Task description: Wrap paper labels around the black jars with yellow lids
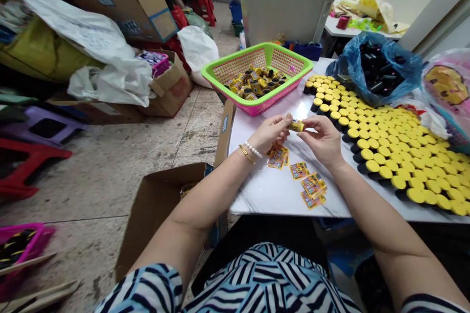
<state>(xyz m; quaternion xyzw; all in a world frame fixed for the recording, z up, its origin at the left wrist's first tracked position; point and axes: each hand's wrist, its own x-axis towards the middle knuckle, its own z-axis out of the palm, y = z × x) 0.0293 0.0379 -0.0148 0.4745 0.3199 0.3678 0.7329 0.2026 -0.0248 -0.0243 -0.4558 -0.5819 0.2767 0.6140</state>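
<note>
The grip is a two-handed pinch: the left hand [270, 133] and the right hand [323, 141] both curl inward, their fingertips pressed on opposite ends of a small yellow-and-black labelled tube [295, 126], which is held in the air just above a white marble-patterned desk [264, 190]. A pearl bracelet [252, 149] and a gold bangle [246, 154] circle the left wrist. Below the hands, small printed yellow-and-orange paper labels [312, 186] lie in loose clusters on the desk. Farther along it, a pink basket with a green rim [257, 56] holds a heap of similar labelled tubes [255, 80]. To the right, black tubes with yellow caps [396, 151] are packed closely in rows, and behind them a blue plastic bag [382, 66] holds more black tubes. Beside the desk, an open cardboard box [157, 210] sits on the tiled floor [110, 181], just under the left arm.
</note>
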